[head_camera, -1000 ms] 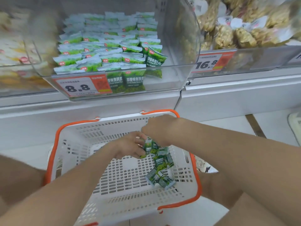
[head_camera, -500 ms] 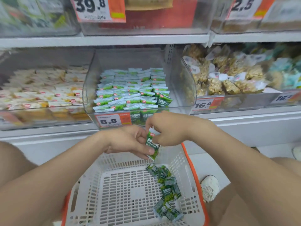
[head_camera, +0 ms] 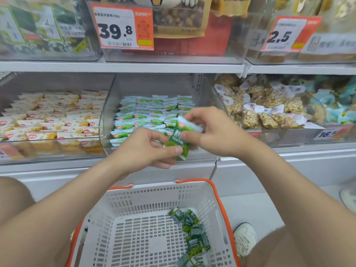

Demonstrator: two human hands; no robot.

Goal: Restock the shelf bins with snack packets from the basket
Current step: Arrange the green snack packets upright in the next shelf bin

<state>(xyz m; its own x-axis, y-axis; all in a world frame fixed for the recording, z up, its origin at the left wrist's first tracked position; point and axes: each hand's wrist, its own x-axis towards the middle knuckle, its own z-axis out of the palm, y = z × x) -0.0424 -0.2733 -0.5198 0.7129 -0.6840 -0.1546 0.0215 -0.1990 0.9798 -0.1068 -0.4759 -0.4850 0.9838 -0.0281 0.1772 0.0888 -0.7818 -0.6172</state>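
Green snack packets (head_camera: 178,138) are pinched between both hands in front of the middle clear bin (head_camera: 107,116). My left hand (head_camera: 148,149) grips their lower end, my right hand (head_camera: 210,132) their upper end. That bin holds rows of matching green packets (head_camera: 150,114). Below, the white basket (head_camera: 142,195) with orange rim has several more green packets (head_camera: 192,234) lying at its right side.
A bin of white and orange packets (head_camera: 52,116) sits to the left, a bin of bagged golden snacks (head_camera: 265,110) to the right. Price tags 39.8 (head_camera: 121,28) and 2.5 (head_camera: 283,35) hang on upper bins. My shoe (head_camera: 244,237) is right of the basket.
Both hands rose from the basket with the green packets to the front of the middle bin. The view tilted upward, showing the upper shelf.
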